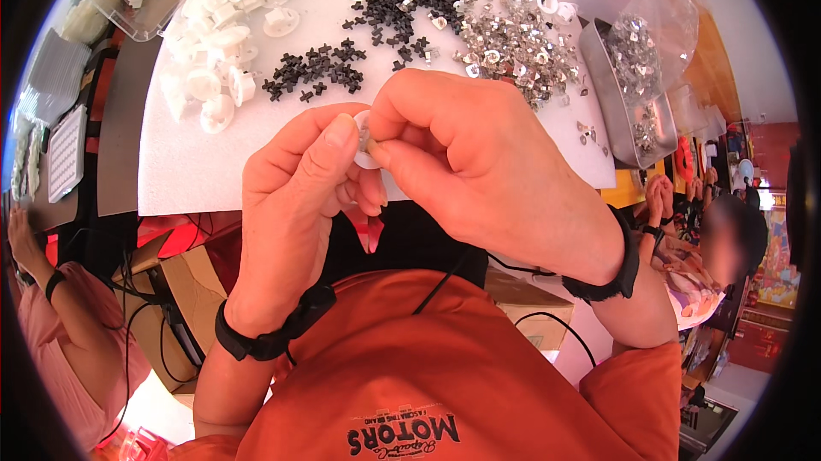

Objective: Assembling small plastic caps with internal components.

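Between the thumb and fingers of my left hand is a small white round plastic part, held over the near edge of a white foam sheet. My right hand is closed in a pinch against the part's face; what its fingertips grip, if anything, is hidden. Beyond my hands lie loose black cross-shaped pieces and a heap of small shiny metal pieces. More white round plastic parts are piled at the left of the sheet.
A metal tray at the right holds a clear plastic bag of shiny pieces. At the far left stands a clear plastic bin. Other people sit at both sides, one person's hands raised at the right. Cardboard boxes and cables are below the table.
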Demonstrator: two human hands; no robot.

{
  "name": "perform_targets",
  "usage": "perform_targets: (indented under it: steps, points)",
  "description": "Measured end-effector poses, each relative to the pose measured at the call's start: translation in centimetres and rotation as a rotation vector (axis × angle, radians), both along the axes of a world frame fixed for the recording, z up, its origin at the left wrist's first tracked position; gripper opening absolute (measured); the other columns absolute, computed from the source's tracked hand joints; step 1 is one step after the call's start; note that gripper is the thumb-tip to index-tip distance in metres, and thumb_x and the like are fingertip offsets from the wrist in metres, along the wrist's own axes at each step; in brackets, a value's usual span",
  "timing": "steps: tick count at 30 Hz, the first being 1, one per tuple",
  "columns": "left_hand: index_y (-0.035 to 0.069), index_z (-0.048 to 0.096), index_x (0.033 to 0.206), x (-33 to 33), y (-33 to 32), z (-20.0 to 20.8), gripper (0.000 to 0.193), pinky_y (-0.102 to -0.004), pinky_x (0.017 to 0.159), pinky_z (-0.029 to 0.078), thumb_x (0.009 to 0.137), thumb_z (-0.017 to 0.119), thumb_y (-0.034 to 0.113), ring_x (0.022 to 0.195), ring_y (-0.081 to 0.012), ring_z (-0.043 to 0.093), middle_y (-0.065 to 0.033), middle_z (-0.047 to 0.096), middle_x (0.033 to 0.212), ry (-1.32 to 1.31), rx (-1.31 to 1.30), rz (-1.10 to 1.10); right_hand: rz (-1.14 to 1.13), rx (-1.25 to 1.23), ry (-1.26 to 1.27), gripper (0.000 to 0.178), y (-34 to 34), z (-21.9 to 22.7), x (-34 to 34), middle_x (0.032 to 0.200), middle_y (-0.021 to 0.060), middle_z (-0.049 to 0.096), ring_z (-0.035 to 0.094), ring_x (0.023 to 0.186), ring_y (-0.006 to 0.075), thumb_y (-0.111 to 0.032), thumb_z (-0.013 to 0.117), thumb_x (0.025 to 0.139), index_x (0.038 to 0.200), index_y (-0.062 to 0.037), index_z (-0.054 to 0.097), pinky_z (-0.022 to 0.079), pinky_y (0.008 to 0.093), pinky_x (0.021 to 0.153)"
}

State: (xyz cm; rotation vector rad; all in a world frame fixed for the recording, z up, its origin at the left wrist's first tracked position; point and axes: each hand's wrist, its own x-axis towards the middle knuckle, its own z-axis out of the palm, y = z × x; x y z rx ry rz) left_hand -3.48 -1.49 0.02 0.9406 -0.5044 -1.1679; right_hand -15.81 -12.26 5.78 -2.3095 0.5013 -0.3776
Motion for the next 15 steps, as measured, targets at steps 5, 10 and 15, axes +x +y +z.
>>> perform_targets:
  steps: [5,10,15]
  points:
    - [-0.001,0.060,0.109,0.1,0.0,0.0,0.028,-0.0210,0.056,0.046,0.097,0.051,0.023,0.064,-0.0083,0.057,-0.0044,0.063,0.081,0.010,-0.007,-0.009,0.037,-0.142,-0.125,0.006,0.4,-0.9,-0.5,0.071,0.0094,0.054,0.055,0.059,0.0187,0.001,0.058,0.082,0.087,-0.0022,0.057,0.042,0.0280,0.051]
    - [-0.002,0.061,0.109,0.2,-0.2,0.1,0.029,-0.0220,0.057,0.047,0.097,0.050,0.022,0.064,-0.0090,0.058,-0.0047,0.063,0.080,0.029,-0.034,-0.001,0.025,-0.262,-0.084,0.014,1.9,-1.3,-1.3,0.074,0.0095,0.053,0.055,0.060,0.0238,0.004,0.057,0.081,0.093,-0.0026,0.057,0.043,0.0310,0.052]
    - [-0.003,0.061,0.109,0.0,-0.2,0.1,0.029,-0.0223,0.058,0.048,0.097,0.051,0.022,0.063,-0.0099,0.059,-0.0057,0.064,0.080,0.038,-0.005,0.016,0.003,-0.245,-0.176,0.017,1.7,-2.2,-1.6,0.074,0.0094,0.052,0.054,0.060,0.0237,0.007,0.058,0.080,0.095,-0.0007,0.057,0.044,0.0307,0.053]
